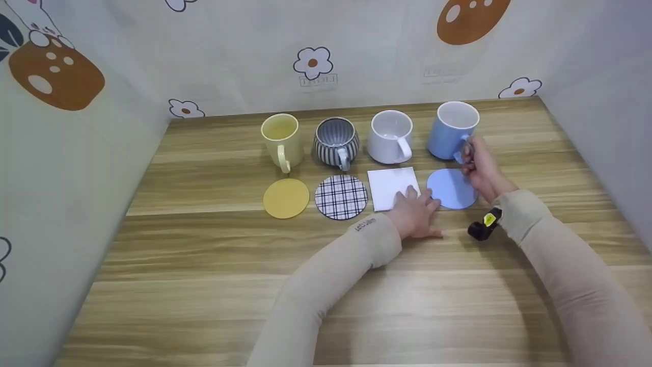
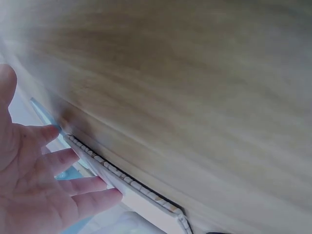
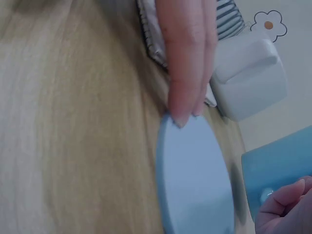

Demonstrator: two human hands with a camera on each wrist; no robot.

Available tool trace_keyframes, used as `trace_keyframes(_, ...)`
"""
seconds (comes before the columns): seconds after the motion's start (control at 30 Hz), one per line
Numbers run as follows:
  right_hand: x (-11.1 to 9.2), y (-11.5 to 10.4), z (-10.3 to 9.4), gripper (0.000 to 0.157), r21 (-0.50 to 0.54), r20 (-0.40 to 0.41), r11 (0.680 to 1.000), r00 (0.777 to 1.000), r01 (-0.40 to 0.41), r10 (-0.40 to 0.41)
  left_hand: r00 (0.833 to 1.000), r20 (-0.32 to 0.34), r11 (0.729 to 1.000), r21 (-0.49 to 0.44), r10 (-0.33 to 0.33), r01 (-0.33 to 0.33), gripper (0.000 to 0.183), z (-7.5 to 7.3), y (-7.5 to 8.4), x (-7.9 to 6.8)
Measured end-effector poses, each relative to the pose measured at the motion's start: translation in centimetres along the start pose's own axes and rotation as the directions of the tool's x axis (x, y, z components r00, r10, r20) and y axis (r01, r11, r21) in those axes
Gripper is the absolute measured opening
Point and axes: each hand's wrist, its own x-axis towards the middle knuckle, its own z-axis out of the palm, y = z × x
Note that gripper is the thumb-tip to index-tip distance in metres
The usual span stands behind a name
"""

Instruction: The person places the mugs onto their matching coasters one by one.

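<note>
My right hand (image 1: 483,169) grips the handle of a blue mug (image 1: 448,135), which stands on the table at the right end of a row. My left hand (image 1: 415,211) lies with spread, nearly straight fingers over a square white coaster (image 1: 384,184). In the right wrist view a fingertip of that hand touches the edge of the round blue coaster (image 3: 197,175). The left wrist view shows its fingers at the white coaster's thick edge (image 2: 146,207). Behind the white coaster stands a white mug (image 1: 387,142). The blue coaster lies just in front of the blue mug.
Left of the white mug stand a grey striped mug (image 1: 333,148) and a yellow mug (image 1: 285,140). In front of them lie a round plaid coaster (image 1: 341,198) and a round yellow coaster (image 1: 286,199). A patterned wall covering (image 1: 244,61) rises behind the wooden table (image 1: 204,285).
</note>
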Motion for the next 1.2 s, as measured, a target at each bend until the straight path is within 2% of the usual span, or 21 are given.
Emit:
trace_keyframes(0.3,-1.8,-0.7,0.1,0.04,-0.015,0.035,1.0,0.999,0.02,-0.02,1.0,0.015,1.0,-0.001,0.009,-0.009,0.082,-0.1,-0.1,-0.1)
trace_keyframes(0.6,-3.1,-0.5,-0.3,0.04,0.034,0.058,0.999,0.998,0.004,-0.006,1.0,0.01,0.999,-0.026,0.018,-0.018,0.082,0.0,-0.2,-0.5)
trace_keyframes(0.87,-4.3,-0.2,-0.9,0.043,0.012,0.071,1.0,0.997,0.001,-0.002,1.0,0.027,0.999,-0.041,0.014,-0.013,0.083,0.1,-0.2,-0.5)
trace_keyframes(1.2,-5.8,0.2,-1.7,0.042,-0.025,0.081,0.999,0.996,0.042,-0.039,0.999,0.027,0.998,-0.052,0.022,-0.02,0.082,0.0,-0.3,-0.3)
